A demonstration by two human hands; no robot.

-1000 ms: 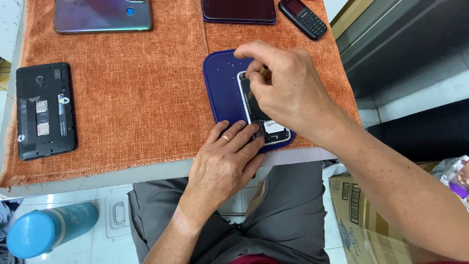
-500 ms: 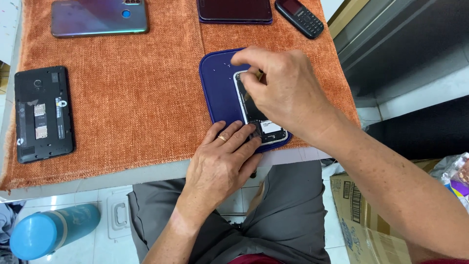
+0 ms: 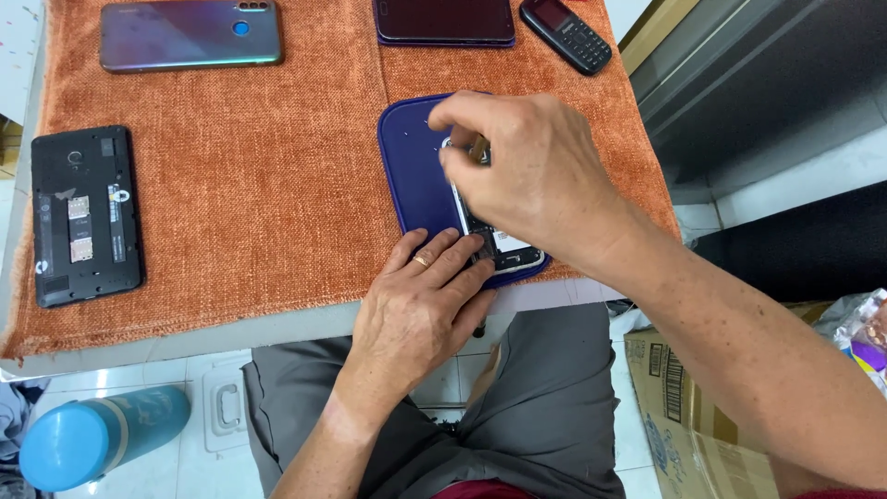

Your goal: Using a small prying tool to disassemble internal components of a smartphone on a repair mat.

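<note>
Backless white-rimmed phone (image 3: 514, 255), its dark insides exposed, lies lengthwise on a dark blue rubber mat with rounded corners (image 3: 411, 176). The mat sits at the near edge of the table, straight above the person's grey-trousered lap.

The left hand (image 3: 416, 314) is nearest. It rests palm down with its fingers spread flat, and their tips press on the phone's near end, pinning it to the mat rather than closing around it.

Just beyond, the right hand (image 3: 536, 176) arches over the far half of the phone and hides most of it. Its thumb and fingertips are drawn together above the upper edge. They are blurred, and I cannot tell whether a small part or tool is pinched between them.

I judge the step in hand to be fine work inside the open phone, at its top end. What follows would call for steady downward pressure from the left hand and a small, exact movement of the right fingertips.

The mat lies on a coarse orange woven cloth (image 3: 259, 212). At the left of the cloth lies a black phone with its back cover off (image 3: 83, 217). At the far edge are a glossy purple-blue phone (image 3: 189, 35), a dark maroon phone (image 3: 443, 18) and a small black keypad phone (image 3: 565, 35).
</note>
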